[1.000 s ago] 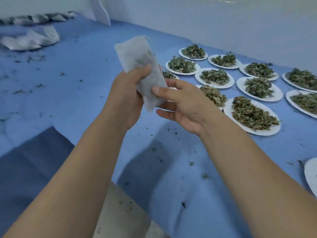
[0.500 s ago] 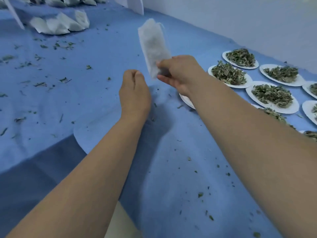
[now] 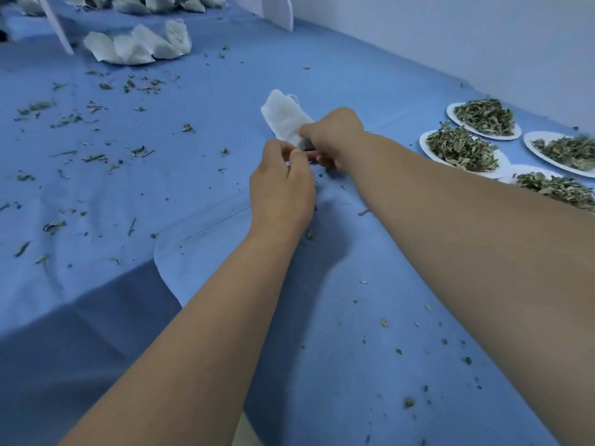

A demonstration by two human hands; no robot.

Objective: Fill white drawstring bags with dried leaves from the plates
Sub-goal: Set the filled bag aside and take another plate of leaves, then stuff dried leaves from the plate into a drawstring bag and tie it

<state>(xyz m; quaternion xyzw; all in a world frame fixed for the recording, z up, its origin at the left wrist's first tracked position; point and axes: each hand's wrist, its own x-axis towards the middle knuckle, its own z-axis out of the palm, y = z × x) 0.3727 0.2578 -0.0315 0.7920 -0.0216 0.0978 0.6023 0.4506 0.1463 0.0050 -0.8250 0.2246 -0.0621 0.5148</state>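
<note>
We're looking at a blue cloth (image 3: 338, 75) covering the surface: plates of dried leaves (image 3: 424, 144) sitting right, filled white bags (image 3: 135, 46) lying far-left, leaf crumbs (image 3: 93, 157) scattered.

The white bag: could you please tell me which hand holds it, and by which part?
The right hand pinches the white bag by its near end. The left hand curls beside that end; whether it grips cannot be told.

Small hand-packing workroom: bench (image 3: 225, 91) under blue cloth (image 3: 96, 284), rows of plates (image 3: 450, 114) heaped with dried leaves (image 3: 484, 115), pile of filled bags (image 3: 138, 43), plain wall (image 3: 450, 33).
</note>
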